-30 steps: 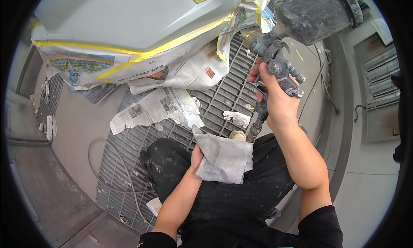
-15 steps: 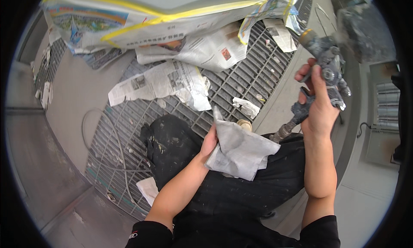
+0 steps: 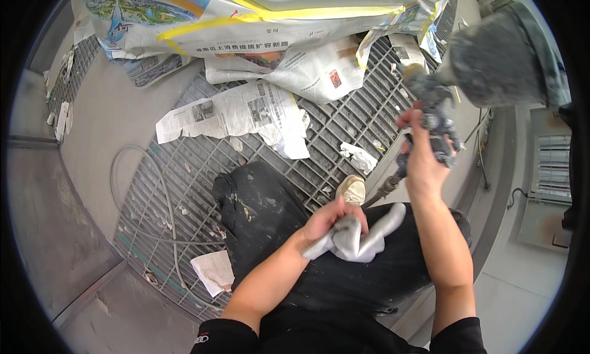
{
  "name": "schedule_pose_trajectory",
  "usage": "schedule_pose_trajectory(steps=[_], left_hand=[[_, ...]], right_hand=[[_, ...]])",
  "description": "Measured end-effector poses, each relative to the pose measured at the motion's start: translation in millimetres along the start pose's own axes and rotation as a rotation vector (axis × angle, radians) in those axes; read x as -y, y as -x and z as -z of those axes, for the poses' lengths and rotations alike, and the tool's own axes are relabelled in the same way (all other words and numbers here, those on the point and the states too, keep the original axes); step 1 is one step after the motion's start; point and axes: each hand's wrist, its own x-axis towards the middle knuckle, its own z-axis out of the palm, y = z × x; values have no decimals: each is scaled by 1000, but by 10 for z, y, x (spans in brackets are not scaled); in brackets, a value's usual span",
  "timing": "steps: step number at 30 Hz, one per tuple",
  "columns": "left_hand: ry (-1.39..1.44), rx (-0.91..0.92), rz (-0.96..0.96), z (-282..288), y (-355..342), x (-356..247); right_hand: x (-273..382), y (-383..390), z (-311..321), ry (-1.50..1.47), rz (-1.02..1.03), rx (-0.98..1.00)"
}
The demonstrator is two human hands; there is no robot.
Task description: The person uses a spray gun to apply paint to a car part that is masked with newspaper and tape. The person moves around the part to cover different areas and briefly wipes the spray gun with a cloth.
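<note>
Above the steel floor grating (image 3: 344, 139): grey paint-crusted spray gun (image 3: 437, 123), rigid, top-heavy, right hand (image 3: 424, 163) fingers wrapped around its grip; soft crumpled grey rag (image 3: 356, 240), bunched in left hand (image 3: 329, 217).

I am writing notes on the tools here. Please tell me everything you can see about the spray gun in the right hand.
The spray gun is grey metal, heavily crusted with dried grey paint. A large speckled cup sits on top, tilted to the right. The right hand grips its handle, raised above the floor grate. A hose fitting leads from its base down toward the lap. Nothing else touches it.
</note>
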Motion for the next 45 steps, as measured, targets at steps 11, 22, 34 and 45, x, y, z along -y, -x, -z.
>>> schedule_pose_trajectory(steps=[11, 22, 34, 45], left_hand=[[-46, 314, 71, -34, 389, -79], [-107, 215, -25, -136, 366, -148], [161, -212, -81, 250, 419, 11], [229, -270, -239, 224, 339, -201]], right_hand=[[48, 89, -1219, -417, 159, 388], [-14, 272, -379, -45, -67, 104], [316, -357, 1002, -24, 134, -44], [395, -287, 821, -203, 51, 100]])
